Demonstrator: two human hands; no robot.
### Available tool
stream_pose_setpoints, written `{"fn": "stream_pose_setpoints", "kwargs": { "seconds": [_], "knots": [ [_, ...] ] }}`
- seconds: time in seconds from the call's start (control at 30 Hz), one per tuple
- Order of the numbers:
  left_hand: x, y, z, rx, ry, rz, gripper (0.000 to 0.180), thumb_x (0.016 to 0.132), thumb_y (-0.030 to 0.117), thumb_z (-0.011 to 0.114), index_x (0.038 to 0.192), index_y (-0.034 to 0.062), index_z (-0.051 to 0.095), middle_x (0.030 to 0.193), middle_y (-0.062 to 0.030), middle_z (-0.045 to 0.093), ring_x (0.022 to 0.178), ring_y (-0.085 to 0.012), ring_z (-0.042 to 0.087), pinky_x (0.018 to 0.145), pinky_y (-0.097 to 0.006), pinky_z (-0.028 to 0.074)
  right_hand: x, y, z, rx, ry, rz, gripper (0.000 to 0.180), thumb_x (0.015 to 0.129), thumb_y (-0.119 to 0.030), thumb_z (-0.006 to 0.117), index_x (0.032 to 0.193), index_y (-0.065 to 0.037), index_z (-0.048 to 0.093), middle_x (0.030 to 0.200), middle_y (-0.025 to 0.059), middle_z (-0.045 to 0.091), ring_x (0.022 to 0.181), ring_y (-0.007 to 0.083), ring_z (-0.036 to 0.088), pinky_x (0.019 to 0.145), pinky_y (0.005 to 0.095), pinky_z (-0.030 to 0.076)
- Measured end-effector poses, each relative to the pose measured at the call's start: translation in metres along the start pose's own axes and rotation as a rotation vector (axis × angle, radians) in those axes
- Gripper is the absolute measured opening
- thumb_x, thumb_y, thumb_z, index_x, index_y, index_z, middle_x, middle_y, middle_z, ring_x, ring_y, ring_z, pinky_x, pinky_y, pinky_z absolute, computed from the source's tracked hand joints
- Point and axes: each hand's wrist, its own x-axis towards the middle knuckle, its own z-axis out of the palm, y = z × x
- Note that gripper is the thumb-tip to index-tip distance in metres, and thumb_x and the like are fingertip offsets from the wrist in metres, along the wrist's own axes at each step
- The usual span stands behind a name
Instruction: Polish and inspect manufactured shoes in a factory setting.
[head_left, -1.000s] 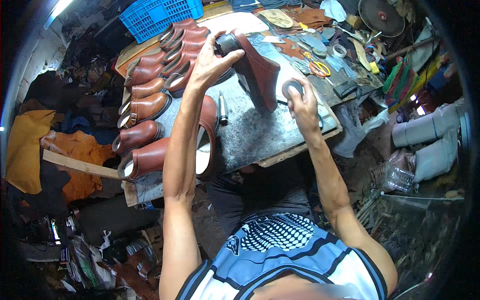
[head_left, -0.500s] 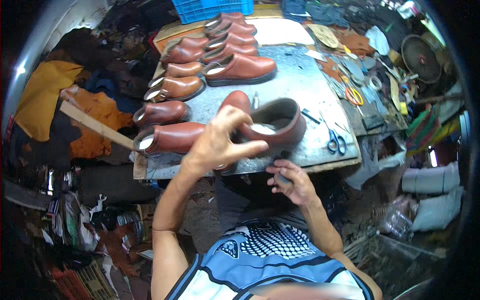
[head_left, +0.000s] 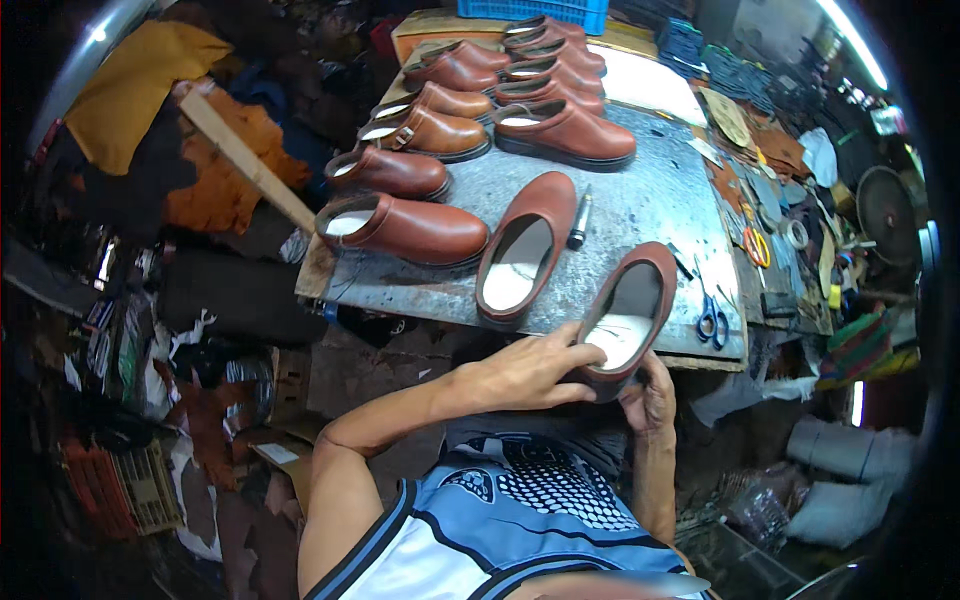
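A reddish-brown leather clog (head_left: 655,262) with a pale insole is at the near right edge of the table, its toe pointing away and its heel end toward me. My left hand (head_left: 540,366) grips that heel end from the left, fingers reaching over the rim onto the insole. From beneath and to the right, my right hand (head_left: 650,396) is closed against the heel; its fingers are partly hidden by the clog. Left of it, a matching clog (head_left: 556,196) rests on the table. Between their toes lies a slim silver-and-black tool (head_left: 581,217).
Several brown clogs stand in rows at the left and back of the table (head_left: 655,200). Blue-handled scissors (head_left: 712,318) lie near its right edge. A side bench holds orange-handled scissors (head_left: 757,246) and scraps. A wooden plank (head_left: 245,160) juts from the left corner.
The clog at the right has turned so its heel end faces me. Both hands, apart from it before, are now on it. A small dark object in my right hand is out of sight.
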Motion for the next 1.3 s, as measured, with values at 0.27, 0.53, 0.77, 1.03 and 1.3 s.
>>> {"fn": "stream_pose_setpoints", "kwargs": {
  "seconds": [0.27, 0.53, 0.77, 1.03, 1.3],
  "knots": [
    [0.008, -0.014, 0.037, 0.351, 0.273, 0.106, 0.044, 0.081, 0.021, 0.079, 0.118, 0.0085, 0.059, 0.131, -0.0266, 0.052, 0.124, -0.0467, 0.053, 0.102, -0.053, 0.045, -0.008, -0.009, -0.009, -0.770, 0.161, -0.233, 0.028, 0.106, -0.020, 0.052, 0.113, 0.004, 0.064, 0.081, 0.0034, 0.065, 0.064, 0.0086, 0.063, 0.052, 0.0214, 0.049],
    [-0.005, -0.028, 0.022, 0.424, 0.462, 0.180, 0.048, 0.081, 0.026, 0.081, 0.120, 0.0061, 0.061, 0.123, -0.0199, 0.060, 0.122, -0.0391, 0.057, 0.106, -0.053, 0.043, 0.000, -0.026, -0.016, -0.751, 0.200, -0.444, 0.027, 0.107, -0.022, 0.053, 0.103, 0.003, 0.065, 0.074, 0.0059, 0.066, 0.052, 0.0073, 0.056, 0.044, 0.0223, 0.042],
    [-0.042, -0.044, -0.097, 0.796, 0.839, -0.113, 0.047, 0.083, 0.027, 0.079, 0.118, 0.0005, 0.063, 0.124, -0.0223, 0.061, 0.118, -0.0405, 0.058, 0.100, -0.049, 0.047, 0.018, -0.048, -0.027, -0.726, 0.320, -0.569, 0.028, 0.107, -0.023, 0.053, 0.103, 0.002, 0.066, 0.078, 0.0039, 0.068, 0.058, 0.0054, 0.055, 0.050, 0.0210, 0.041],
    [-0.088, -0.128, -0.139, 0.694, 0.899, -0.624, 0.048, 0.092, 0.047, 0.068, 0.098, -0.0011, 0.069, 0.092, -0.0270, 0.070, 0.089, -0.0464, 0.066, 0.080, -0.053, 0.049, 0.031, -0.049, -0.012, -0.832, 0.331, -0.578, 0.030, 0.107, -0.023, 0.054, 0.103, 0.002, 0.068, 0.085, 0.0050, 0.070, 0.075, 0.0073, 0.060, 0.070, 0.0229, 0.048],
    [-0.089, -0.162, -0.127, 0.715, 1.118, -0.477, 0.047, 0.100, 0.040, 0.057, 0.078, -0.0002, 0.066, 0.074, -0.0285, 0.064, 0.070, -0.0472, 0.061, 0.066, -0.054, 0.044, 0.037, -0.042, -0.006, -0.813, 0.375, -0.574, 0.030, 0.107, -0.023, 0.053, 0.102, 0.001, 0.068, 0.081, 0.0026, 0.066, 0.072, 0.0064, 0.057, 0.066, 0.0236, 0.046]
  ]
}}
